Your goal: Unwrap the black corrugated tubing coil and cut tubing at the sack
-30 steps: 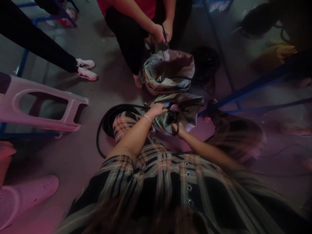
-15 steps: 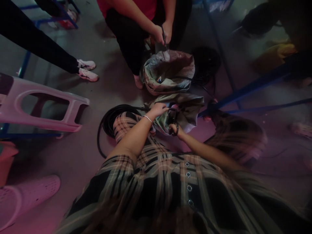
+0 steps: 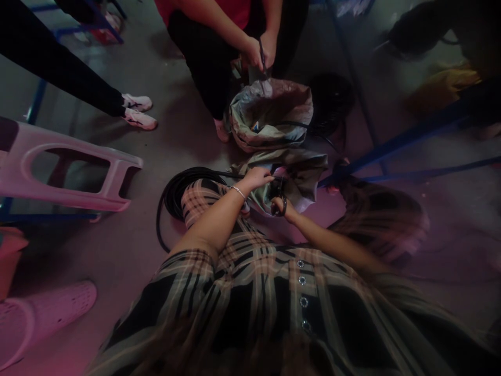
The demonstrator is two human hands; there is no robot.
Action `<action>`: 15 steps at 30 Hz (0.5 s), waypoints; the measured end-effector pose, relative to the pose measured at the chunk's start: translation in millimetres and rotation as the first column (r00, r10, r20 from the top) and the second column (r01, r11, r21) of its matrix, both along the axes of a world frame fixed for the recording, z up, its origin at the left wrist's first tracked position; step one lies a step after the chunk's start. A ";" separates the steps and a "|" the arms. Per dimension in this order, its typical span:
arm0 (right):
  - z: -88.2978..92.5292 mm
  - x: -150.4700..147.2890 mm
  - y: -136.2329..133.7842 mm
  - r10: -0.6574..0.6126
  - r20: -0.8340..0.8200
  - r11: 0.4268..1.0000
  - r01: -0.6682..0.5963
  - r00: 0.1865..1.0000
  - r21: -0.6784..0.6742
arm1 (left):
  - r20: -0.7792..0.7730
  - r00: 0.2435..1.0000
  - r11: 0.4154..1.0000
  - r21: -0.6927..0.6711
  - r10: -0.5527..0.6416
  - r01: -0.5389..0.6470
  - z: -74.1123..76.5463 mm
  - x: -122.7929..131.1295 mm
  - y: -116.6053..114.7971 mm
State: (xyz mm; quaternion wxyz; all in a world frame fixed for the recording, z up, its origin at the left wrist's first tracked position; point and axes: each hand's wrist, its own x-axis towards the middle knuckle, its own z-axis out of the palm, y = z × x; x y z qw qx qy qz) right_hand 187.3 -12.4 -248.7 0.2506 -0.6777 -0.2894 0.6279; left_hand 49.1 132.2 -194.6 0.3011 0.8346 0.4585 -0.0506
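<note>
My left hand [image 3: 257, 179] is closed on a black rubber strip [image 3: 224, 174], which runs from a coil [image 3: 172, 190] beside my left knee. Around the fingers of my right hand [image 3: 287, 209] are the dark handle loops of scissors [image 3: 279, 207], their blades pointing up toward the strip's end. Both hands work over an open crumpled sack [image 3: 303, 175] between my knees. Dark, blurred pieces lie between the hands, and I cannot make out the blade tips.
Across from me, a crouching person's hands [image 3: 261, 51] hold scissors over a second open sack [image 3: 270, 141]. Another black coil [image 3: 332, 102] lies beside it. A pink plastic stool [image 3: 74, 193] and a pink basket [image 3: 66, 308] are at left. Blue metal bars [image 3: 391, 151] cross at right.
The black strip's end between my hands has shifted, and its bent, frame-like shape is no longer distinct. My left hand has moved slightly right; my right hand stays nearly in place.
</note>
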 end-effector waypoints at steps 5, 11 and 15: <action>0.9 0.8 -1.9 -0.001 0.003 0.999 0.001 1.000 0.039 | 0.038 0.999 1.000 -0.026 0.005 -0.004 -1.6 -0.1 -0.6; 1.8 -0.6 -1.9 -0.035 0.018 0.999 0.034 0.999 0.031 | 0.023 0.999 0.999 -0.019 -0.037 0.037 -3.2 0.3 0.7; 8.7 -2.6 -2.3 -0.092 -0.010 0.996 0.092 0.996 0.023 | -0.033 0.996 0.996 -0.013 -0.085 0.084 -1.8 -3.2 5.8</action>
